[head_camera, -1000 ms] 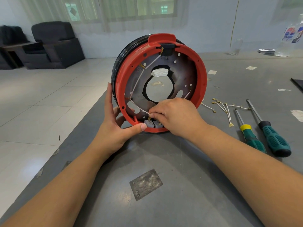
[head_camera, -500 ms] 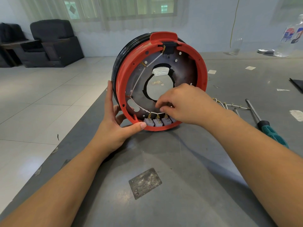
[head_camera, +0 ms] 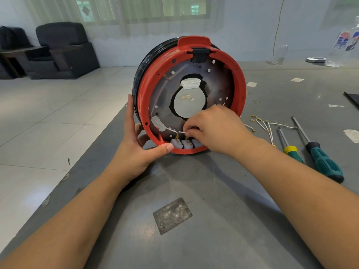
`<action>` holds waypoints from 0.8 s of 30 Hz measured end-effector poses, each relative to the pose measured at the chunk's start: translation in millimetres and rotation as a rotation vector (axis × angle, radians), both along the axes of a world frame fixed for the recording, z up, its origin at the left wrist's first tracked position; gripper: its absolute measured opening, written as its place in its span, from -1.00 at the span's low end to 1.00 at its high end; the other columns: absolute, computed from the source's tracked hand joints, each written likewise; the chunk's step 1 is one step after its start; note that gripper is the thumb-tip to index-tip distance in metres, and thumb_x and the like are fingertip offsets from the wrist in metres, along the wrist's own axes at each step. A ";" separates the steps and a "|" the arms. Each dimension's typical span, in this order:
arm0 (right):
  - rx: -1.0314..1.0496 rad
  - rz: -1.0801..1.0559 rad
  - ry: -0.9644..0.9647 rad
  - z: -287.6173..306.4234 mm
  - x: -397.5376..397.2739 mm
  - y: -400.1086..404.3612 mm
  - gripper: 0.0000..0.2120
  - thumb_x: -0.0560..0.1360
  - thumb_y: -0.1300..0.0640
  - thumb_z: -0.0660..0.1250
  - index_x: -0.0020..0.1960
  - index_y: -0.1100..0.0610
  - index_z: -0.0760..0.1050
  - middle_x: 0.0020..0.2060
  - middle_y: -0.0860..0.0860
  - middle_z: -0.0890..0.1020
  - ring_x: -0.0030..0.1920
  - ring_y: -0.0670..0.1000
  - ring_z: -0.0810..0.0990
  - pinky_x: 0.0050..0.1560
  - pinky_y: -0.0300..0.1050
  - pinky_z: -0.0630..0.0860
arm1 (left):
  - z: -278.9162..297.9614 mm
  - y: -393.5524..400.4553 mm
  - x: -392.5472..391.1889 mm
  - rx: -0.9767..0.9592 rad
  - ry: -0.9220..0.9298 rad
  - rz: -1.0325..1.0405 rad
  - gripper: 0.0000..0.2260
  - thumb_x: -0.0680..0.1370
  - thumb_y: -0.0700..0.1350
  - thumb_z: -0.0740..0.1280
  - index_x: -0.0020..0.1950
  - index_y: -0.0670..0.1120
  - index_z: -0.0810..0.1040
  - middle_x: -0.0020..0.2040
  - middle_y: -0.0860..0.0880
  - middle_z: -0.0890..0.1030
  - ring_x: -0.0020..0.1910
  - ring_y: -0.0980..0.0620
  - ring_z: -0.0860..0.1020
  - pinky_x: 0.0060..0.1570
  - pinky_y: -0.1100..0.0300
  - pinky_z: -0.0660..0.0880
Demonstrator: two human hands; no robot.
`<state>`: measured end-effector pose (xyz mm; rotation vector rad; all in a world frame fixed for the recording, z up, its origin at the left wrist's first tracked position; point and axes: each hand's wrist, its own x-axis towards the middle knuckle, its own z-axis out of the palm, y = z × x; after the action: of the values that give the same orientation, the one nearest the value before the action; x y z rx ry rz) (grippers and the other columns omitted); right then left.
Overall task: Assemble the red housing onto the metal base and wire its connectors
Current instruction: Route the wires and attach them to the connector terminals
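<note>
Right hand point(head_camera: 215, 129) dropped, fingers pinching wire point(head_camera: 171, 130).

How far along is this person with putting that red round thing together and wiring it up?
Done, it seems: the red housing already sits round the metal base, and a white wire reaches the leftmost grey connector. In hand: the left hand steadies the rim while the right hand pinches a wire at the middle connector. Left: the loose wires on the table and two screwdrivers lie unused.
</note>
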<state>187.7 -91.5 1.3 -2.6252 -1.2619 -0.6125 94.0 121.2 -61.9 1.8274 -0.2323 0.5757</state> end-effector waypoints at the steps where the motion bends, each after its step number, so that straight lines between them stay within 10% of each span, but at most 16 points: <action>1: 0.021 -0.008 0.034 -1.5 1.2 -0.2 -0.82 0.60 -0.10 0.26 0.04 -0.16 0.65 -0.08 -0.09 0.71 -0.06 0.08 0.60 0.05 -0.05 0.48 | 0.3 -0.3 0.0 0.005 0.001 0.002 0.16 0.39 -0.11 0.66 0.59 0.46 -0.14 0.53 0.12 0.41 0.34 -0.01 0.60 0.24 0.25 0.55; 24: 0.145 0.039 0.072 -10.8 7.5 -2.3 -0.85 0.58 -0.09 0.32 0.02 -0.16 0.68 -0.19 -0.10 0.71 -0.10 0.05 0.59 -0.12 -0.18 0.20 | 3.1 -2.6 -0.8 0.019 0.014 0.014 0.17 0.33 0.01 0.67 0.59 0.46 -0.14 0.56 0.06 0.37 0.34 -0.04 0.60 0.34 0.13 0.53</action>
<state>195.2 -93.8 -9.4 -2.4766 -1.1974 -0.5749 93.3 118.6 -58.8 1.8521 -0.2167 0.5719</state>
